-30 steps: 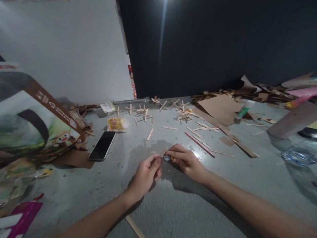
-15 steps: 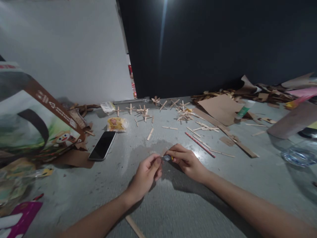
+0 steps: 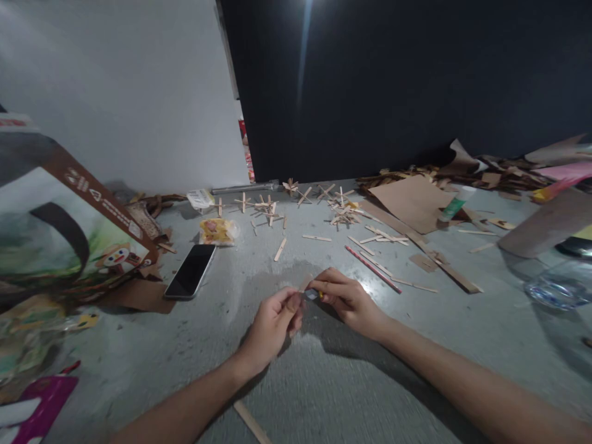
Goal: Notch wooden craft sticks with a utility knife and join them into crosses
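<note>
My left hand (image 3: 276,320) is closed in a pinch over the grey table, holding a short pale wooden stick (image 3: 305,282) whose tip shows above the fingers. Close against it, my right hand (image 3: 350,302) pinches a small tool with a grey, shiny flat part (image 3: 311,295) and a bit of yellow by the fingertips. The tool touches or nearly touches the stick; its exact kind is too small to make out. Beyond the hands lie loose wooden sticks (image 3: 317,238) and several crossed-stick pieces (image 3: 345,216). A red striped pencil (image 3: 374,269) lies right of them.
A phone (image 3: 190,271) and a yellow packet (image 3: 218,232) lie left, beside a printed bag (image 3: 69,216). Cardboard (image 3: 409,200), a glue stick (image 3: 457,203), a cardboard tube (image 3: 546,225) and clear plastic (image 3: 557,290) are right. One wooden stick (image 3: 251,422) lies near the front edge.
Both hands stay almost in place; the grey tool has tilted slightly at the stick, and a little more of the stick shows. Nothing has been let go.
</note>
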